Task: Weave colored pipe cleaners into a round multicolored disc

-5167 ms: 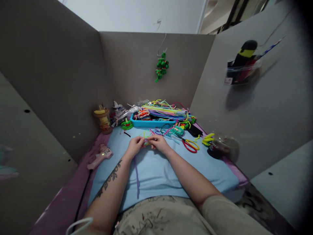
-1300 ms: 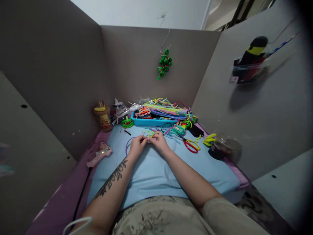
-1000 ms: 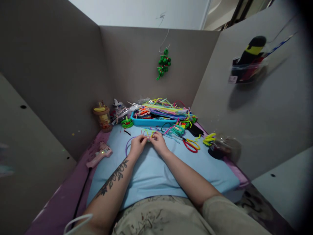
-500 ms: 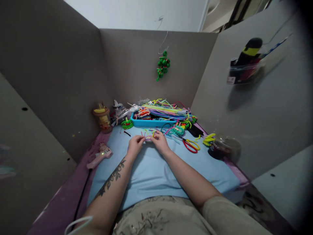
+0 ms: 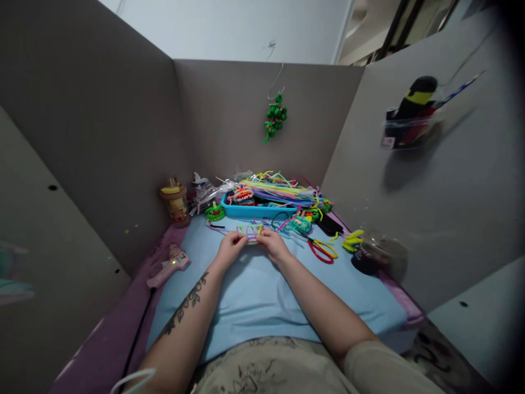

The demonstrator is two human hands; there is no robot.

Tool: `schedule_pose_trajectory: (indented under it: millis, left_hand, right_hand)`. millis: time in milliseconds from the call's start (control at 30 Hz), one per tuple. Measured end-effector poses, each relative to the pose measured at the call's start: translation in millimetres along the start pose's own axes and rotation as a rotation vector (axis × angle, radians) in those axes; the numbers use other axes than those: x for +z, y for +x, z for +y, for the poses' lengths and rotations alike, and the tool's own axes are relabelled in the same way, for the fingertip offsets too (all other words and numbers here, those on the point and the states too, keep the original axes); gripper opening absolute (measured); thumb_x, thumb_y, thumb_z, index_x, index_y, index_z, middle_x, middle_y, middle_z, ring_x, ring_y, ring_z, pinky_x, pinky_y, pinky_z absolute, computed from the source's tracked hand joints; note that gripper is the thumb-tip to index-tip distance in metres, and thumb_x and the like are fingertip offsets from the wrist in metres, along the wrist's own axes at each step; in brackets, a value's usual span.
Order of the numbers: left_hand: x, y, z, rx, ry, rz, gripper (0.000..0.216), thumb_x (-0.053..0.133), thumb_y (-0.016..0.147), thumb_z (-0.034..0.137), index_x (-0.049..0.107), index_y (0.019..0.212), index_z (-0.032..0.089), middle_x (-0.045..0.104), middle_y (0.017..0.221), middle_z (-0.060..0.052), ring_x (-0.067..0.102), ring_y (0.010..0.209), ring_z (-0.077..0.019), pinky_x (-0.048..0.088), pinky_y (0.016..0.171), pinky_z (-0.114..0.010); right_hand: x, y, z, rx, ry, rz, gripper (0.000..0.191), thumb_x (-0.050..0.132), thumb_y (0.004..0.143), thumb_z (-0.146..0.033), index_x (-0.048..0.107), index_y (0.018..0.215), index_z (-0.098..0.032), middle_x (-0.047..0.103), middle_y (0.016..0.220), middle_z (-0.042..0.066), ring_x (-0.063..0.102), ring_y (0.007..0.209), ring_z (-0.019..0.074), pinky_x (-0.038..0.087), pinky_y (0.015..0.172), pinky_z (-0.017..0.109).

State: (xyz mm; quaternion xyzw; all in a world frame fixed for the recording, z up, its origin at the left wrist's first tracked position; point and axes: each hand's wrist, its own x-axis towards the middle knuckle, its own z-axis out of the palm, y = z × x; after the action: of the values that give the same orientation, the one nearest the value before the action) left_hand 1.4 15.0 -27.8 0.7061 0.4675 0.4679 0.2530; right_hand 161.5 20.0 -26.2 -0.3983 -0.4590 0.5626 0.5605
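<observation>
Between my hands is a small open weave of pastel pipe cleaners in purple, pink, yellow and green. My left hand pinches its left side, fingers closed. On its right side my right hand grips an edge near a yellow strand. The hands are a short way apart above the blue cloth. Loose pipe cleaners lie just behind them, next to a teal fuzzy piece. To the right of my right hand rest scissors with red and yellow handles.
A blue tray heaped with pipe cleaners stands at the back, a green frog-like piece beside it. At left are a pink glue gun and a cup. A clear jar stands right. Grey panels enclose three sides.
The view has tilted up slightly, so everything sits a little lower. My left hand has moved inward along the weave, and its strands now spread more flatly between my hands.
</observation>
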Motion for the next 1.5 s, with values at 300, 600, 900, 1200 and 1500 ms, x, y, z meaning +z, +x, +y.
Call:
schedule_pose_trajectory:
  millis: [300, 600, 900, 1200, 1500]
  left_hand:
    - [-4.2, -1.0, 9.9, 0.035, -0.022, 0.107, 0.019, 0.051, 0.077, 0.029, 0.058, 0.064, 0.017, 0.049, 0.065, 0.0, 0.047, 0.064, -0.0128, 0.037, 0.062, -0.025]
    - [-3.6, -2.5, 8.9, 0.073, 0.014, 0.12, 0.019, 0.05, 0.079, 0.029, 0.059, 0.067, 0.017, 0.049, 0.067, 0.0, 0.049, 0.068, -0.0138, 0.038, 0.064, -0.026]
    - [-1.4, -4.3, 11.5, 0.041, -0.007, 0.1, 0.017, 0.051, 0.078, 0.027, 0.058, 0.067, 0.017, 0.051, 0.067, 0.0, 0.049, 0.067, -0.0135, 0.038, 0.063, -0.025]
    - [-0.9, -6.8, 14.3, 0.124, 0.107, 0.149, 0.017, 0.048, 0.081, 0.028, 0.059, 0.072, 0.018, 0.051, 0.071, -0.002, 0.049, 0.072, -0.0148, 0.04, 0.068, -0.027]
    - [5.9, -10.9, 11.6, 0.222, 0.133, 0.107, 0.011, 0.047, 0.083, 0.024, 0.056, 0.082, 0.019, 0.054, 0.079, -0.004, 0.051, 0.077, -0.0161, 0.041, 0.072, -0.028]
  right_hand:
    - [-1.1, -0.9, 0.9, -0.135, -0.108, 0.118, 0.023, 0.068, 0.059, -0.034, 0.054, 0.071, -0.019, 0.06, 0.09, 0.005, 0.058, 0.086, 0.0209, 0.047, 0.073, 0.035]
    - [2.6, -10.7, -3.2, -0.604, -0.71, 0.112, 0.009, 0.058, 0.074, -0.026, 0.066, 0.078, -0.023, 0.043, 0.127, 0.007, 0.039, 0.12, 0.0239, 0.029, 0.101, 0.044]
    - [5.9, -15.0, -3.0, -0.816, -0.872, 0.012, 0.012, 0.057, 0.077, -0.024, 0.069, 0.078, -0.025, 0.046, 0.122, 0.006, 0.039, 0.117, 0.0236, 0.03, 0.101, 0.044]
    - [-0.3, -10.3, 1.5, -0.503, -0.583, 0.103, 0.016, 0.061, 0.073, -0.035, 0.068, 0.083, -0.025, 0.038, 0.127, 0.006, 0.037, 0.121, 0.0222, 0.029, 0.102, 0.04]
    - [9.1, -5.4, 8.9, -0.381, -0.414, 0.07, 0.014, 0.068, 0.064, -0.033, 0.066, 0.068, -0.02, 0.041, 0.128, 0.007, 0.041, 0.12, 0.0221, 0.029, 0.102, 0.036]
